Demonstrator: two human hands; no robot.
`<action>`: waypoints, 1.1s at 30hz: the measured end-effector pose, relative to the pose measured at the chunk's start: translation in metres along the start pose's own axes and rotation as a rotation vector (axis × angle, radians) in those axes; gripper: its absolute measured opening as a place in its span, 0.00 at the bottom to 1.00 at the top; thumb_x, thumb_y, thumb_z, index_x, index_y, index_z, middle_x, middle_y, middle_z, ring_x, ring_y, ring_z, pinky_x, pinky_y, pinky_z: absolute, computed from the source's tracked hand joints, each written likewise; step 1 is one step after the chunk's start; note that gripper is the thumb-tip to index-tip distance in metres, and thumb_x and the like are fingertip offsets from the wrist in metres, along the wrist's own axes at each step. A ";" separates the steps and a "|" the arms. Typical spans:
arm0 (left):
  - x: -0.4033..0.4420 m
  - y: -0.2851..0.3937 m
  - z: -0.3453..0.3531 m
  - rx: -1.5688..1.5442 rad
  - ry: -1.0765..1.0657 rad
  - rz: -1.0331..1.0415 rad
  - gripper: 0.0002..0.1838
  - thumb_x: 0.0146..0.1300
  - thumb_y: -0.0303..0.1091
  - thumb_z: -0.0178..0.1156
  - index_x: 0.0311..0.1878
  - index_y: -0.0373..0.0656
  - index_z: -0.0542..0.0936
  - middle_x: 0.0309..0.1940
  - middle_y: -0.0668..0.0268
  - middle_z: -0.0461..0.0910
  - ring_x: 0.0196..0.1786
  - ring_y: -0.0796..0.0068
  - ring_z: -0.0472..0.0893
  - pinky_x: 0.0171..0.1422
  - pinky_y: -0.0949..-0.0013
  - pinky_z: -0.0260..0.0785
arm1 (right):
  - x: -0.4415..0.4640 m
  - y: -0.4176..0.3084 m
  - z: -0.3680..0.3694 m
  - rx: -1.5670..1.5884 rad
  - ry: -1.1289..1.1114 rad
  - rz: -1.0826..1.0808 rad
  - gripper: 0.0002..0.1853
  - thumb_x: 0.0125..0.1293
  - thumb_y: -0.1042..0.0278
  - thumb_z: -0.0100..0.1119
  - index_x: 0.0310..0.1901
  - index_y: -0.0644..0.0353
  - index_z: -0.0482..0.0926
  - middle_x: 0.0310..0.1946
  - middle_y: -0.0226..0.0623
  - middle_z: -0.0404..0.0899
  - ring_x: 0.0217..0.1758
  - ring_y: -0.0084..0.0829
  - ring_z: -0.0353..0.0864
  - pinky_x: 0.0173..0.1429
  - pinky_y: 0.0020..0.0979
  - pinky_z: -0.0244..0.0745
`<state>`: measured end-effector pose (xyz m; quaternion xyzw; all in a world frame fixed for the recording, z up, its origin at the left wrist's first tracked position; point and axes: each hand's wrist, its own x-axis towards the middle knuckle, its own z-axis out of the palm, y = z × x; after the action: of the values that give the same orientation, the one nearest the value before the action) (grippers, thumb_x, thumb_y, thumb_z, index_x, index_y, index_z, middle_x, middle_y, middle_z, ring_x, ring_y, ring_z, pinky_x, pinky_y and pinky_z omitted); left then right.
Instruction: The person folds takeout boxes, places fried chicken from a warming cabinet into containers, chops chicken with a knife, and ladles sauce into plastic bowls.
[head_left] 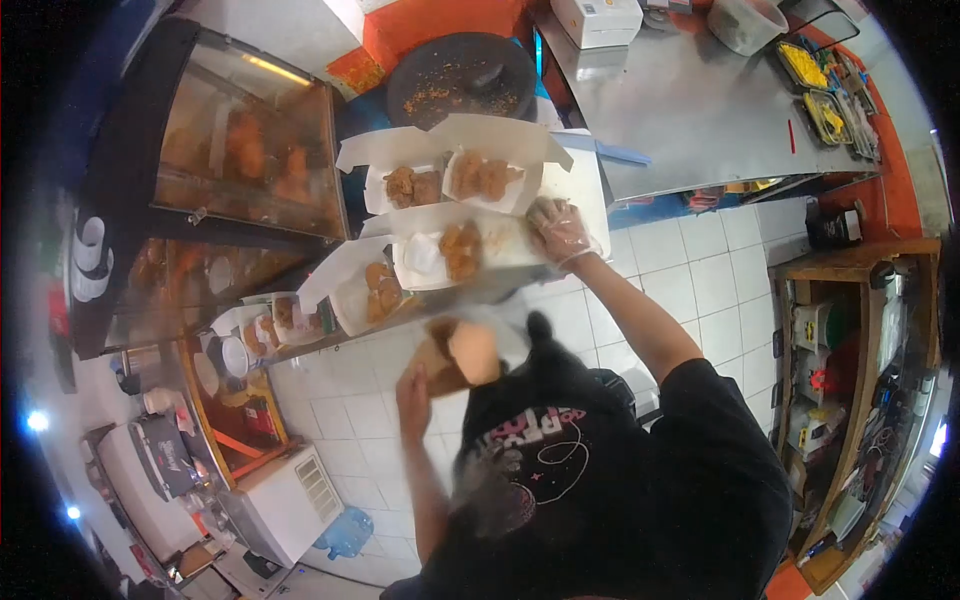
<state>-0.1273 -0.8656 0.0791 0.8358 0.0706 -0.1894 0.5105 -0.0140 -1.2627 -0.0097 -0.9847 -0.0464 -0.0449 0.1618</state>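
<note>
Head camera: clear of the counter's edge [586,185], over open floor [345,400], the left hand [412,392] grips a brown box [458,360]; the gloved right hand [560,230], grasp unclear, rests beside open boxes [510,132] of fried food [462,250].

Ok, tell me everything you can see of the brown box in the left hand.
The brown box looks like card: darker tan on the left, with a paler, peach-toned patch on the right. Motion blur hides whether that is a flap or contents. It is held up above the tiled floor, beside the dark shirt; the left hand grips its left side.
</note>
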 end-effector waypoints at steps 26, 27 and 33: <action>0.061 0.107 0.080 0.509 0.002 0.489 0.18 0.72 0.29 0.47 0.60 0.31 0.73 0.41 0.46 0.81 0.42 0.43 0.78 0.47 0.51 0.70 | 0.010 0.026 -0.035 1.263 0.546 0.371 0.10 0.60 0.74 0.64 0.45 0.57 0.81 0.42 0.34 0.84 0.42 0.26 0.81 0.47 0.27 0.78; 0.065 0.109 0.091 0.579 0.041 0.709 0.20 0.70 0.28 0.46 0.63 0.32 0.71 0.39 0.45 0.81 0.41 0.43 0.78 0.45 0.49 0.69 | 0.002 0.005 -0.078 1.326 0.424 0.242 0.08 0.61 0.75 0.64 0.42 0.57 0.82 0.44 0.30 0.83 0.43 0.18 0.79 0.44 0.25 0.77; 0.077 0.129 0.119 0.605 -0.059 0.480 0.22 0.74 0.30 0.43 0.67 0.32 0.67 0.42 0.41 0.80 0.43 0.40 0.80 0.47 0.46 0.71 | 0.001 -0.083 -0.177 0.652 -0.200 -0.247 0.10 0.61 0.67 0.64 0.41 0.60 0.81 0.47 0.45 0.82 0.47 0.44 0.82 0.54 0.40 0.77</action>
<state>-0.0451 -1.0370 0.1073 0.9356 -0.2007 -0.1008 0.2723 -0.0347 -1.2420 0.1835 -0.8678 -0.1924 0.0498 0.4555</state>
